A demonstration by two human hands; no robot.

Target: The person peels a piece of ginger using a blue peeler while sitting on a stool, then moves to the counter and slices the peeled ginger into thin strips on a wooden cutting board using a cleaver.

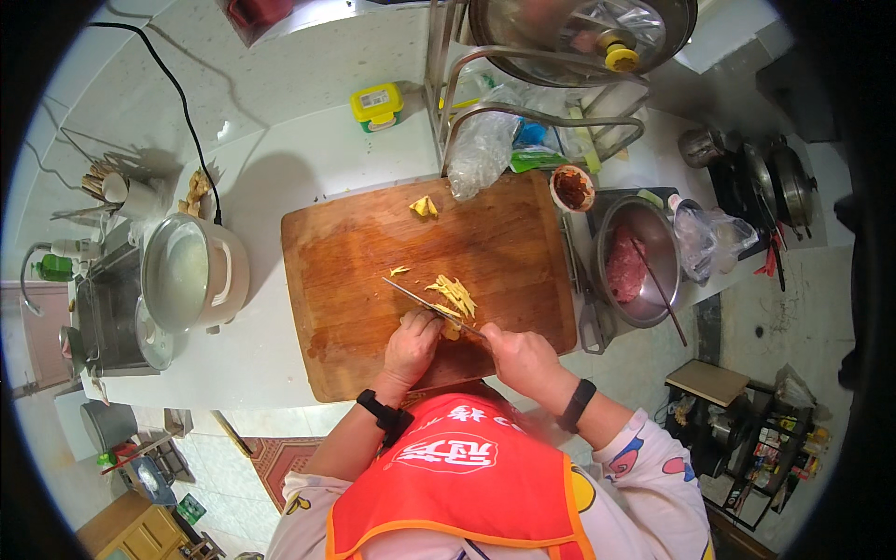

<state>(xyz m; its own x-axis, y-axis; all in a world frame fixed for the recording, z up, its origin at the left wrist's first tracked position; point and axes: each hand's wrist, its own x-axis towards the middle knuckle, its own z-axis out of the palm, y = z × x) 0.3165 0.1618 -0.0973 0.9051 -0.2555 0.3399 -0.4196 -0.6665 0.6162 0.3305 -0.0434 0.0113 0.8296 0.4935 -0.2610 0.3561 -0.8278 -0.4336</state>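
Observation:
My right hand (523, 360) grips a kitchen knife (420, 299), whose blade is seen nearly edge-on and slants up to the left over the wooden cutting board (336, 280). Against the blade, the curled fingers of my left hand (411, 346) press on yellow slices that look like ginger (451, 331), mostly hidden beneath them. Just beyond the blade lies a heap of thin-cut yellow strips (455, 294). A few stray strips (399, 270) sit to its left. Near the board's far edge is a chunky yellow piece (423, 206).
On the right, a steel bowl (672, 245) holds ground meat (625, 266) and chopsticks (654, 280). Beside the board are kitchen scissors (597, 325) and a small tub of red-brown paste (572, 189). A metal rack (546, 112) stands behind; a pale pot (227, 269) stands left, near the sink (115, 315).

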